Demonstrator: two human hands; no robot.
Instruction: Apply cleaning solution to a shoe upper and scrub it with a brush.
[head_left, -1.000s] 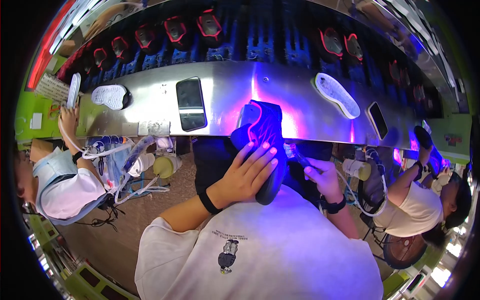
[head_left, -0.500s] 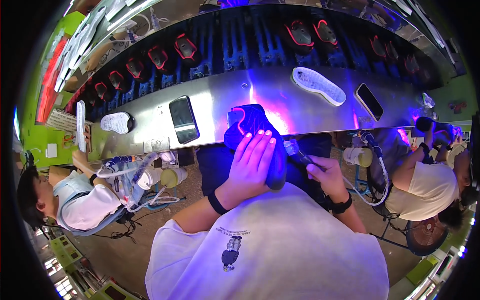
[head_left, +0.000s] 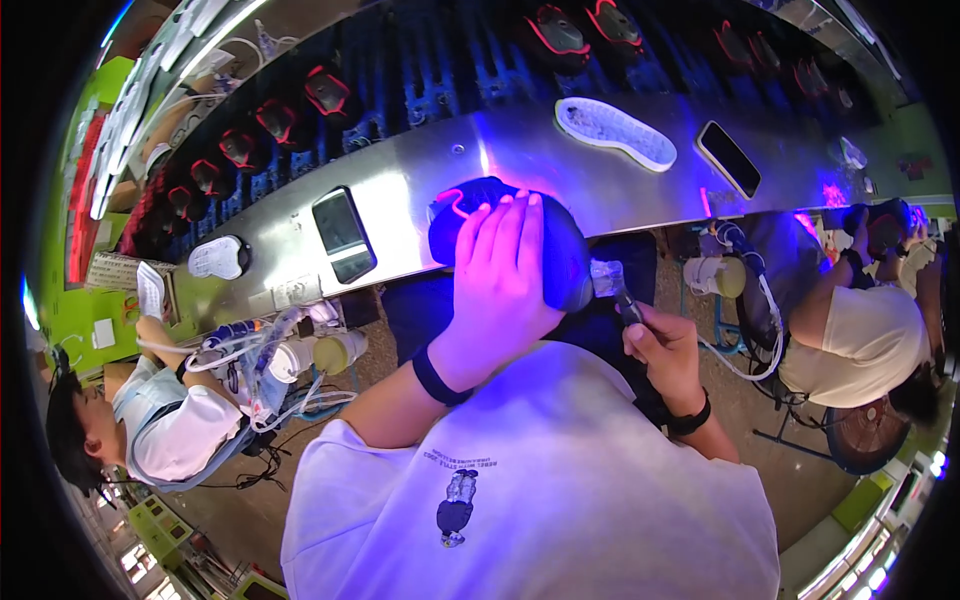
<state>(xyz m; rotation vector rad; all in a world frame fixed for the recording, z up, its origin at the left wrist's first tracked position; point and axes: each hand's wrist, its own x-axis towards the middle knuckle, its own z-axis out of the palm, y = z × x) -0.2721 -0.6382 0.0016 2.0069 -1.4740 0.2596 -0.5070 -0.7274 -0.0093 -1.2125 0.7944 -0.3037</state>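
Note:
A dark shoe upper (head_left: 568, 250) with a red line at its far-left end is held at the bench's near edge, under blue-violet light. Across its top lies my left hand (head_left: 505, 285), fingers stretched forward and together, gripping it. My right hand (head_left: 668, 360) pinches the dark handle of a brush (head_left: 628, 308). The brush's pale, translucent head is against or very close to the shoe's near right end; actual contact is hard to tell. My left palm hides much of the shoe's middle.
On the metal bench (head_left: 420, 155) lie two phones (head_left: 344, 235) (head_left: 729, 158) and white soles (head_left: 616, 133) (head_left: 218, 258). Beyond runs a dark rack (head_left: 480, 70) with several red-edged shoes. Co-workers sit left (head_left: 190, 425) and right (head_left: 860, 345), near hoses and pots (head_left: 715, 276).
The shoe has turned in my left hand, its near end swinging up and right. My right hand has brought the brush round to that end. The whole view has shifted slightly.

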